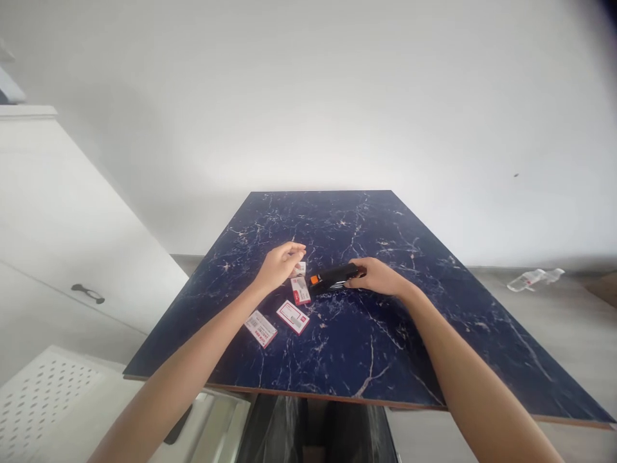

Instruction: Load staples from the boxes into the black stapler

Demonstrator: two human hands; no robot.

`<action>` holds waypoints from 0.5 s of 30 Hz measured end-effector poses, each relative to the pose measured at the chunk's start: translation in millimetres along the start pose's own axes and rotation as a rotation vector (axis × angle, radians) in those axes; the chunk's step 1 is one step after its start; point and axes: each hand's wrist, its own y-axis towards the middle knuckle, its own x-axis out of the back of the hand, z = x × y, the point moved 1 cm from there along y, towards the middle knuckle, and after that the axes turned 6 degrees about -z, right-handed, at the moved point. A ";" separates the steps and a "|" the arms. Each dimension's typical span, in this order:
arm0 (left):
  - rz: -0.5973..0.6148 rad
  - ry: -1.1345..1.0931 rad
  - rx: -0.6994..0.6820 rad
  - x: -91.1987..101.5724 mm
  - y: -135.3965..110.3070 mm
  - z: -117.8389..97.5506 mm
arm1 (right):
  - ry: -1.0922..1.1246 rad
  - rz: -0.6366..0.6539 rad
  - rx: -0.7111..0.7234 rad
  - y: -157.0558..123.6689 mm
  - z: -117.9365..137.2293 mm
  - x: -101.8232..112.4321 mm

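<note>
My right hand (373, 276) is closed around the back end of a black stapler (334, 276) with an orange patch at its front. The stapler lies over the dark blue marbled table, its front pointing left. To its left, my left hand (279, 265) is raised with fingers and thumb pressed together; whatever they may hold is too small to make out. Several small red-and-white boxes lie below it: one box (301, 291) by the stapler's front, another box (292, 317) nearer me, and a box (261, 328) beside my left forearm. One more box (299, 268) is partly hidden behind my left fingers.
The blue marbled table (337, 222) reaches back to a white wall. At left stands a white cabinet (96, 257) with a dark handle. A clear plastic bottle (527, 280) lies on the floor to the right. A white perforated object (43, 399) is at lower left.
</note>
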 end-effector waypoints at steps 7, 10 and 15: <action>0.135 0.436 -0.363 7.7 -6.6 17.8 | -0.168 -0.236 0.048 2.6 12.6 -21.5; 0.118 0.484 -0.354 17.2 -1.0 29.2 | -0.185 -0.189 0.069 1.9 15.0 -18.6; 0.167 0.482 -0.479 22.6 2.8 31.4 | -0.122 -0.149 0.062 -4.4 14.6 -7.4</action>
